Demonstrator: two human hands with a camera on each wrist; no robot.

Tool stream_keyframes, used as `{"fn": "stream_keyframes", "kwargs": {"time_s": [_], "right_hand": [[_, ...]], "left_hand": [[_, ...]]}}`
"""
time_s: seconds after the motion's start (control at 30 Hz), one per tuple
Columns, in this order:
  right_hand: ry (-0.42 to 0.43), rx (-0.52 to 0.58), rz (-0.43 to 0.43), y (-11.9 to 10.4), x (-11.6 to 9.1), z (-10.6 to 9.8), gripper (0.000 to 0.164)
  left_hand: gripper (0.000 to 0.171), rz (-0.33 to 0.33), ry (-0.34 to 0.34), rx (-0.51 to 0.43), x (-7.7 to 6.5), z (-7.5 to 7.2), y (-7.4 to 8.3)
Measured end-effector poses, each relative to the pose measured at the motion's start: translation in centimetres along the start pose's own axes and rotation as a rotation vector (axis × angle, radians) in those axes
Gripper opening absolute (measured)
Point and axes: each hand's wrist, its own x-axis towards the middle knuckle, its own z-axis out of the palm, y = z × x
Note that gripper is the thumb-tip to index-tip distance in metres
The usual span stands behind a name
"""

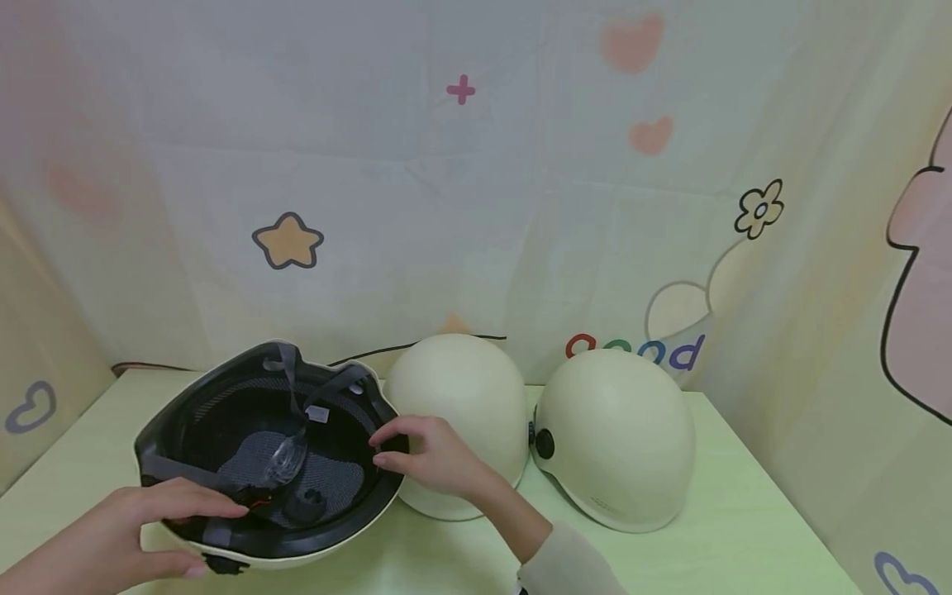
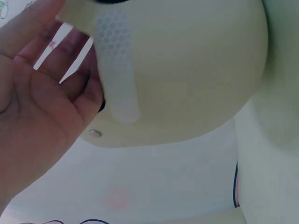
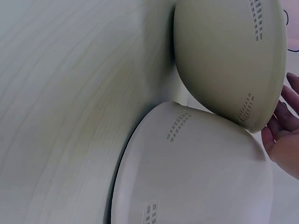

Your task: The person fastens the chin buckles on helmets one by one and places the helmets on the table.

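Note:
An upturned cream helmet (image 1: pixel 223 405) sits at the left of the table, its black padded inside facing me. Grey straps and a clear plastic piece (image 1: pixel 287 459) hang within it. My left hand (image 1: pixel 122 529) grips the near left rim, fingers over the edge and thumb outside. In the left wrist view, the cream shell (image 2: pixel 196 70) fills the space beside the palm. At the right rim, my right hand (image 1: pixel 439 459) holds the edge between thumb and fingers; the right wrist view shows those fingers (image 3: pixel 285 123) against the shell.
Two more cream helmets stand dome up on the pale green table (image 1: pixel 744 496): a middle one (image 1: pixel 461 405), partly behind my right hand, and a right one (image 1: pixel 625 438) with a black round side fitting (image 1: pixel 545 444). A printed curtain (image 1: pixel 476 207) closes off the back.

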Motion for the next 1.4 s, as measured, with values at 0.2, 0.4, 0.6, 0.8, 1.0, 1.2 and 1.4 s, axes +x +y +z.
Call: {"fn": "stream_keyframes", "kwargs": {"time_s": [0.2, 0.4, 0.6, 0.8, 1.0, 1.2, 1.4], "right_hand": [[0.029, 0.03, -0.015, 0.2, -0.3, -0.3, 0.019], [0.092, 0.063, -0.009, 0.3, -0.6, -0.9, 0.02], [0.141, 0.152, -0.082, 0.7, -0.6, -1.5, 0.026], [0.102, 0.2, -0.017, 0.9, -0.9, -1.7, 0.029], [0.052, 0.216, 0.007, 1.0, -1.0, -1.6, 0.031], [0.019, 0.227, 0.025, 1.1, -1.1, -1.5, 0.032], [0.005, 0.215, 0.034, 1.1, -1.2, -1.5, 0.034]], "left_hand": [[0.032, 0.043, 0.009, -0.001, 0.0, 0.0, -0.4], [0.036, -0.041, 0.135, 0.113, -0.3, 0.0, -0.2], [0.035, -0.159, 0.261, 0.108, 0.0, 0.5, 0.6], [0.028, -0.074, 0.446, 0.091, 0.5, 1.0, 1.0], [0.031, -0.032, 0.579, 0.012, 0.2, 0.9, 1.0], [0.037, -0.155, 0.573, -0.098, 0.0, 0.7, 1.0], [0.042, -0.204, 0.567, -0.224, 0.5, 0.7, 0.8]]}}
